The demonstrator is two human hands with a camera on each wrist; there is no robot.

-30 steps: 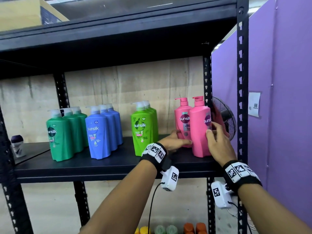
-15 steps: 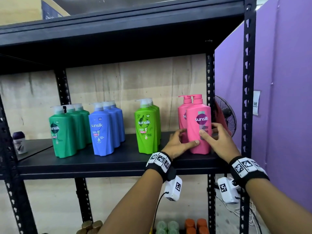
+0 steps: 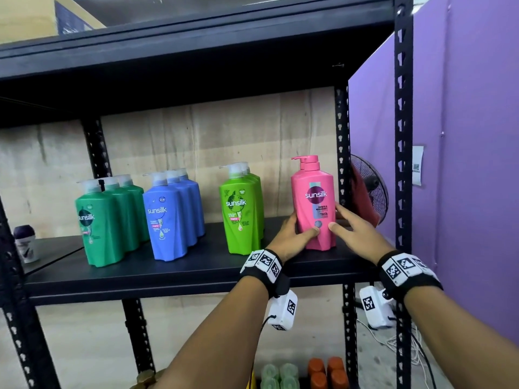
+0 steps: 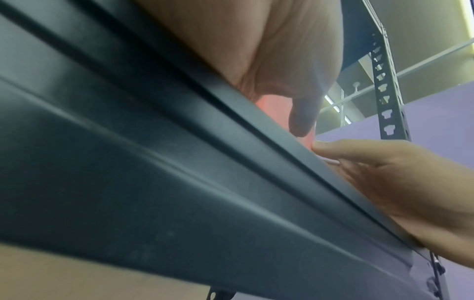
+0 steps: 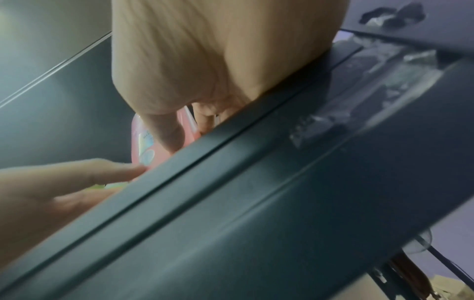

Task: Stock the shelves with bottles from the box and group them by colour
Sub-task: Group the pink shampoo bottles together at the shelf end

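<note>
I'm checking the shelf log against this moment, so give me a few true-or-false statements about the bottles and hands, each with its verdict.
1. Both hands, left hand and right hand, touch the front pink bottle. True.
2. The pink bottle lies on its side. False: it stands upright on the shelf.
3. The blue bottles stand between the dark green bottles and light green bottles. True.
4. The pink bottles sit at the shelf's left end. False: right end.

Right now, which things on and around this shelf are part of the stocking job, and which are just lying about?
Part of the job:
- front pink bottle, held by left hand and right hand
- dark green bottles
- blue bottles
- light green bottles
- shelf

Lying about:
- small roll-on bottle
- fan
- cardboard box on top
</note>
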